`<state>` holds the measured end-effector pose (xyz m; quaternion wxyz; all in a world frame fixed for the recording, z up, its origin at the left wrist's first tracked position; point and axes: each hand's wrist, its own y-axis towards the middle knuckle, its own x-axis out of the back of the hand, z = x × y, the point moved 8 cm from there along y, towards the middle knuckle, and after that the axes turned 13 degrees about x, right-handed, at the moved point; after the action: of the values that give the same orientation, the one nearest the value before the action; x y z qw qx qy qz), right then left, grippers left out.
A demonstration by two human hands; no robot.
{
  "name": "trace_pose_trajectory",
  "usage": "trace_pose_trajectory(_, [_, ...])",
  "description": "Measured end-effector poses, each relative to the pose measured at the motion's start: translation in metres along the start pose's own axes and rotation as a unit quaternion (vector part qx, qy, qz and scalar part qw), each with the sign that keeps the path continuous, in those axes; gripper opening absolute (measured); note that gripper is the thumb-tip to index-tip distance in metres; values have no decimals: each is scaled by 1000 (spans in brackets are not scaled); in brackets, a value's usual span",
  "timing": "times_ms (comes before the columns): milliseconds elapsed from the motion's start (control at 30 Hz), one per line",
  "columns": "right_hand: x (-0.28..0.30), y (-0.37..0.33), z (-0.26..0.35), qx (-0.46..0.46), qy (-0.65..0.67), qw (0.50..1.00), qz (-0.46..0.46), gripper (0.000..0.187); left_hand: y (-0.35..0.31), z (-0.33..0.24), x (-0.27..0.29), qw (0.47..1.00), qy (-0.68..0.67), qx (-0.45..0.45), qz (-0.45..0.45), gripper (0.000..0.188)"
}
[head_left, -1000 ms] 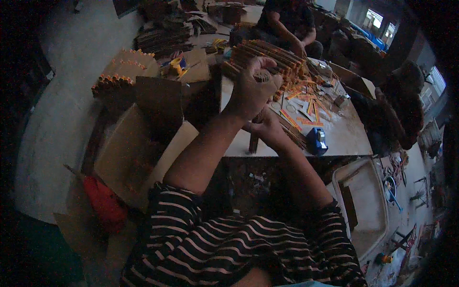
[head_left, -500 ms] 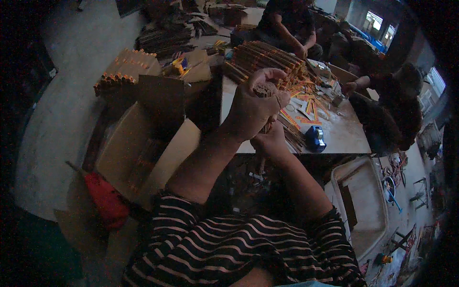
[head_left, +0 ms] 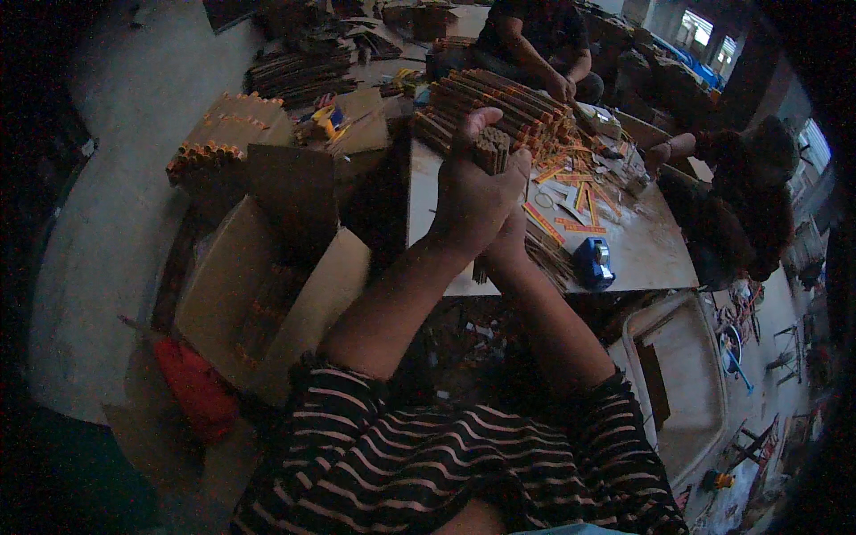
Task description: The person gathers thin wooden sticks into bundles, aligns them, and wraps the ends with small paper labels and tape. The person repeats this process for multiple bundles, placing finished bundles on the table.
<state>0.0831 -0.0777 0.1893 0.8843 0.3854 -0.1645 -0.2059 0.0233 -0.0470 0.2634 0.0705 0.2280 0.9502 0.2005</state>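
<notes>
Above the near edge of the worktable (head_left: 651, 267), a bundle of thin brown sticks (head_left: 492, 150), like incense, stands roughly upright in my two hands. My left hand (head_left: 471, 198) is wrapped round its upper part, the stick ends showing between thumb and fingers. Lower and to the right, my right hand (head_left: 510, 234) closes round the same bundle, its fingers mostly hidden behind the left. Just beyond lies a pile of finished bundles (head_left: 499, 102) with red and yellow bands. Loose red and yellow paper strips (head_left: 562, 218) are scattered to the right, near a blue tape dispenser (head_left: 593, 263).
An open cardboard box (head_left: 218, 285) holding banded bundles stands at my left, a red bag (head_left: 194, 388) beside it. More bundles (head_left: 227, 125) are stacked behind. One person (head_left: 535, 45) sits across the table, another (head_left: 740, 196) at its right. A pale tray-like panel (head_left: 682, 383) is at lower right.
Both hands have shifted slightly left with the bundle of sticks. My left fingers have changed their hold, and more of the stick ends shows.
</notes>
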Motion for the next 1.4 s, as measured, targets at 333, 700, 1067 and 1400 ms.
trace_pose_trajectory(333, [-9, 6, -26, -20, -121, 991, 50, 47, 14, -5, 20, 997, 11, -5, -71, 30])
trace_pose_trajectory(700, [-15, -9, -4, -248, -13, 960, 128, 27, 28, 18, 25, 960, -230, 149, 51, 32])
trace_pose_trajectory(1067, [-7, 8, -27, -66, 76, 995, 21, 27, 29, -10, 0, 997, -21, -20, 77, 44])
trace_pose_trajectory(1400, [-7, 6, 4, -85, 34, 996, 23, 42, 6, -14, 8, 998, -46, -37, -13, 48])
